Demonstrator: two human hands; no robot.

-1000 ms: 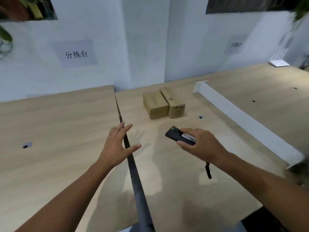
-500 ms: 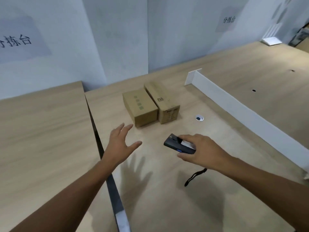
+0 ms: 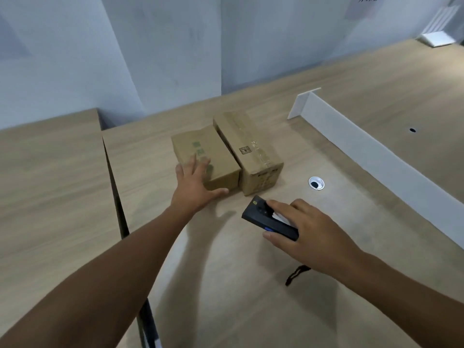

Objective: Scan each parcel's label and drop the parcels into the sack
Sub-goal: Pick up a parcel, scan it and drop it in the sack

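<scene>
Underneath, across nearly the whole view, broad pale wood-grain table [image 3: 251,310], butted on the left against a second table of the same wood [image 3: 50,184], with a narrow dark gap [image 3: 117,197] between the two. Behind both, pale blue-grey wall panels [image 3: 163,46]. Diagonally across the right side of the table, long white upright divider board [image 3: 376,151]. Toward the back of the table, two parcels side by side, touching along their long sides: on the left a brown cardboard parcel with green print [image 3: 200,144] on its top, on the right a brown cardboard parcel sealed with clear tape [image 3: 248,151], with a small dark square mark on top; all print too blurred to read. From the lower left, bare left hand [image 3: 193,189], fingers straight and spread, laid on the near left part of the green-printed parcel's top, thumb stretched along the foot of its near face, fingertips motion-blurred. From the lower right, right hand [image 3: 313,237], over the table just in front of the parcels, gripping a black handheld scanner [image 3: 266,219], index finger over its top, thumb against its near side, front end toward the parcels. Below the right wrist, thin black strap [image 3: 296,273]. Just right of the taped parcel, sunk in the table, small round silver cable grommet [image 3: 316,183]. Beyond the divider board, tiny dark hole [image 3: 412,130].
</scene>
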